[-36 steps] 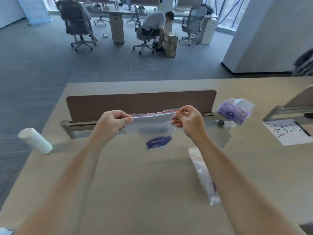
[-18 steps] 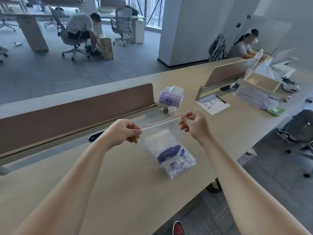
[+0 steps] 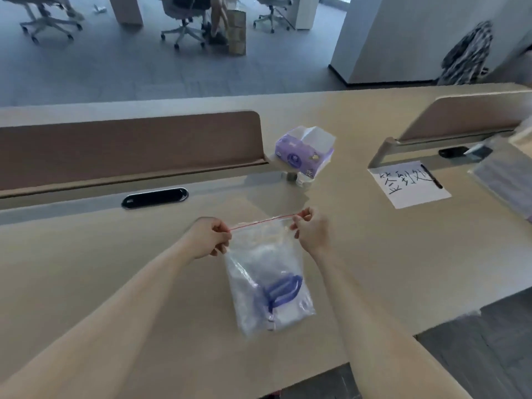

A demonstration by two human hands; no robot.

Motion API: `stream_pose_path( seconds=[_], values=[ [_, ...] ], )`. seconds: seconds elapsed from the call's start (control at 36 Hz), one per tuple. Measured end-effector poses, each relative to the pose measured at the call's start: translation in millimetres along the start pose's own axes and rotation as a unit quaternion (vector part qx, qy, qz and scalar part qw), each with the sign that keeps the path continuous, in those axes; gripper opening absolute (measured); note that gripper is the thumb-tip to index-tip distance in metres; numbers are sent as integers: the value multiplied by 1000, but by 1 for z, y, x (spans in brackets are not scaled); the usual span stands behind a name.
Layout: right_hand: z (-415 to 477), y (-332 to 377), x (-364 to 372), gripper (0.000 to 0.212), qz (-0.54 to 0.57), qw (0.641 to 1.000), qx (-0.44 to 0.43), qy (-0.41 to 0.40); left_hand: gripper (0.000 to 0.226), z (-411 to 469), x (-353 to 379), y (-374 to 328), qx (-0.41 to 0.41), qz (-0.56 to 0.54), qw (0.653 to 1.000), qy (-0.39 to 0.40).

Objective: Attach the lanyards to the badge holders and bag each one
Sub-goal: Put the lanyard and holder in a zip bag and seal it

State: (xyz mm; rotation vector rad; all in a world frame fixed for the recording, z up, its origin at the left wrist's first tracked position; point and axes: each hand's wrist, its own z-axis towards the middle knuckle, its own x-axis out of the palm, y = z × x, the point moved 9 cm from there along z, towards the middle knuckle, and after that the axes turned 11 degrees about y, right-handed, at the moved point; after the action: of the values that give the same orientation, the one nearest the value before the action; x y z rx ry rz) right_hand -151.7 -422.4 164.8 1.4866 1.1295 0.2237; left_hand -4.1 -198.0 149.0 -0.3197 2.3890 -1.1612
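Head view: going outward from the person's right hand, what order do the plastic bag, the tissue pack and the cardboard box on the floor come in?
1. The plastic bag, pinched in the grip of the right hand.
2. The tissue pack, beyond it, by the divider's end.
3. The cardboard box, far off on the floor.

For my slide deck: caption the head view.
Left hand and right hand pinch a zip bag holding a blue lanyard.

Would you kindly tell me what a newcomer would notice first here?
A clear bag is held over the desk, the left hand and right hand each pinching an end of its red zip strip. A blue lanyard lies coiled low inside it. Behind, a purple tissue pack sits at the divider's end.
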Motion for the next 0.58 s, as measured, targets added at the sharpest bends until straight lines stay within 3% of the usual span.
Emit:
stream_pose_path(
  seconds=[0.14, 0.31, 0.58],
  values=[
    [49, -31, 17, 17, 11, 999, 18, 50, 12, 41, -2, 15, -37, 13, 995, -89],
    [85, -48, 35, 17, -1, 997, 30, 76, 17, 74, -7, 27, -64, 73, 986, -133],
    [125, -81, 61, 2, -151, 984, 54, 75, 12, 119, -7, 66, -88, 54, 981, -165]
  ],
)
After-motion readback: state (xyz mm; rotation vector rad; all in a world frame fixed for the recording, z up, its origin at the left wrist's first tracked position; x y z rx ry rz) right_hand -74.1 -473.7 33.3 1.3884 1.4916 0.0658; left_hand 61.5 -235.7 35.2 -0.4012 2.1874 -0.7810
